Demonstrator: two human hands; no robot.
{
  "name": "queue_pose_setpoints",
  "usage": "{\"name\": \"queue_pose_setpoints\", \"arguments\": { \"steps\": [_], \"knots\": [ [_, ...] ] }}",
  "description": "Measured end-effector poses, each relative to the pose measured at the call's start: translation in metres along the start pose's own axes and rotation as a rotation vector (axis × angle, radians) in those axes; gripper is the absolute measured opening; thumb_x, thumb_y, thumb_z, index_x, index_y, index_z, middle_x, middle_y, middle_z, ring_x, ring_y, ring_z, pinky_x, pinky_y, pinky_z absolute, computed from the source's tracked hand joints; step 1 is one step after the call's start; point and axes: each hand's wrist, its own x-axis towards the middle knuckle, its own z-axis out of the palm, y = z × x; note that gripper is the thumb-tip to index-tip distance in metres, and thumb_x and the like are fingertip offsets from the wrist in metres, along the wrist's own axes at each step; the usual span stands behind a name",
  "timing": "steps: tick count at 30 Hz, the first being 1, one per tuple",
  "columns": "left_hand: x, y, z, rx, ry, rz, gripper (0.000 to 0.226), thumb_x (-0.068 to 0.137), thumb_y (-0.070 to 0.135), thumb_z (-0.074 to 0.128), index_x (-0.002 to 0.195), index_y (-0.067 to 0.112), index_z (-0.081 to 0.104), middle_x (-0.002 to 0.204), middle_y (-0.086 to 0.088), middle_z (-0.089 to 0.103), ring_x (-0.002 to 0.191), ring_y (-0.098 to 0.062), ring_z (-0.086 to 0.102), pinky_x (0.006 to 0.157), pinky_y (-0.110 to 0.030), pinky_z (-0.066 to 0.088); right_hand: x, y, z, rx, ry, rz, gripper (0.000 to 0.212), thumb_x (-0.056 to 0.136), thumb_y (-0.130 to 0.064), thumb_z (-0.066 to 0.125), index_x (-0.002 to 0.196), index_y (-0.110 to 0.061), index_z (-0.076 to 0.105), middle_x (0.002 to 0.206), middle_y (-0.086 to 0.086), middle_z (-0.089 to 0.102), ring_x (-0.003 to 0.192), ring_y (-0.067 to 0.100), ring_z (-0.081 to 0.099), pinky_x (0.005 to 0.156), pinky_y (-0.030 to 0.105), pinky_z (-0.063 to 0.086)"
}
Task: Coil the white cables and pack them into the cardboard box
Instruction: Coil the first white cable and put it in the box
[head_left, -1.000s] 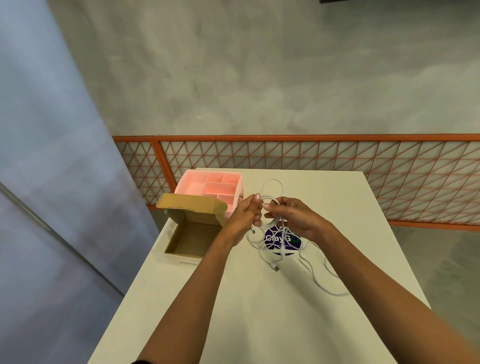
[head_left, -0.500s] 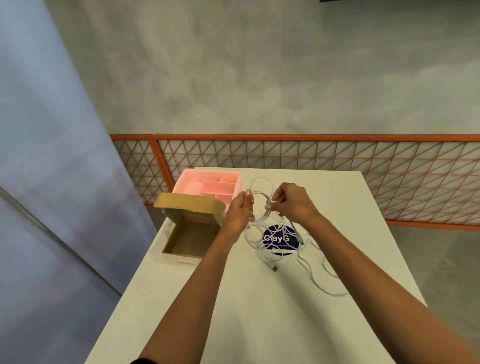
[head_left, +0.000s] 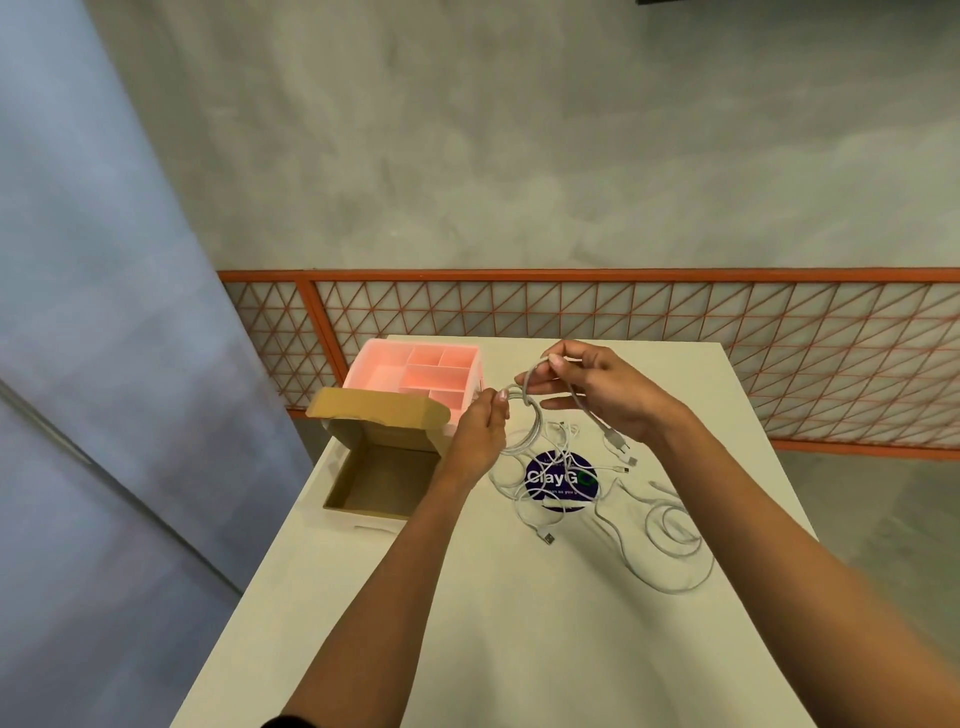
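Head view, nearest end first: what lay on the counter (head_left: 519, 649)?

Loose white cables (head_left: 670, 525), sprawled right of centre, some of them across a dark round sticker (head_left: 561, 480).

And the cardboard box (head_left: 374, 483)?

At the left edge, lid tilted up, mouth open, nothing visible inside. It sat just beside the left hand (head_left: 478, 436) and well apart from the right.

What did the hands hold?

One cable, up off the counter. The left hand's fingers (head_left: 501, 400) pinched the coil (head_left: 530, 436) at its top, so the loop hung below them. The right hand (head_left: 608, 395) pinched the same cable between thumb and forefinger, its other fingers spread. The free tail ran down and rightward from that pinch to a plug (head_left: 615, 441).

So the tail's long axis pointed away from the coil?

Yes. I judged the next wrap needed the right hand to carry that tail leftward over the loop. Packing would suit the left hand, being nearer the box.

Beyond them?

A pink divided tray (head_left: 415, 374), just behind the box lid.
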Motion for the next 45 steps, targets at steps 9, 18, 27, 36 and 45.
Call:
{"name": "queue_pose_setpoints", "arguments": {
  "steps": [9, 18, 27, 36, 45],
  "knots": [
    [-0.001, -0.003, -0.006, -0.109, 0.079, -0.057, 0.033, 0.102, 0.034, 0.034, 0.099, 0.007, 0.053, 0.075, -0.002, 0.045, 0.063, -0.012, 0.042, 0.056, -0.025, 0.041, 0.001, -0.014, -0.012, 0.245, 0.122, 0.018, 0.029, 0.103, -0.012, 0.033, 0.080, -0.009, 0.052, 0.070, 0.005, 0.068, 0.070, 0.015, 0.063, 0.079, 0.036, 0.056],
    [-0.011, -0.004, -0.007, -0.238, 0.026, -0.074, 0.023, 0.103, 0.026, 0.033, 0.094, 0.012, 0.050, 0.075, 0.001, 0.041, 0.062, -0.008, 0.038, 0.049, -0.012, 0.040, 0.009, 0.005, -0.011, -0.162, 0.315, 0.187, 0.035, 0.088, -0.037, 0.065, 0.083, -0.008, 0.046, 0.066, 0.003, 0.039, 0.056, 0.012, 0.046, 0.062, 0.033, 0.059],
    [-0.012, -0.001, -0.008, -0.042, 0.027, -0.018, 0.030, 0.102, 0.033, 0.036, 0.080, 0.016, 0.049, 0.067, 0.003, 0.045, 0.063, -0.012, 0.044, 0.061, -0.027, 0.044, 0.005, 0.020, -0.002, -0.680, -0.008, 0.283, 0.021, 0.077, -0.023, 0.078, 0.092, -0.007, 0.076, 0.080, 0.005, 0.064, 0.074, 0.014, 0.050, 0.053, 0.019, 0.040],
    [-0.018, -0.003, -0.001, 0.041, 0.023, 0.037, 0.027, 0.102, 0.031, 0.036, 0.099, 0.012, 0.055, 0.074, 0.007, 0.047, 0.067, -0.009, 0.044, 0.067, -0.031, 0.041, 0.004, 0.010, -0.003, -0.700, -0.032, -0.007, 0.015, 0.088, -0.027, 0.065, 0.087, -0.016, 0.075, 0.090, -0.010, 0.054, 0.084, 0.006, 0.049, 0.073, 0.021, 0.038],
    [-0.025, 0.019, -0.007, -0.720, -0.166, -0.192, 0.031, 0.103, 0.023, 0.032, 0.078, 0.010, 0.045, 0.049, 0.011, 0.040, 0.041, 0.000, 0.027, 0.045, -0.014, 0.034, -0.005, 0.013, -0.028, -0.437, 0.078, 0.067, 0.022, 0.091, -0.028, 0.061, 0.092, -0.008, 0.072, 0.064, -0.025, 0.061, 0.072, 0.000, 0.049, 0.062, 0.012, 0.039]
  ]
}}
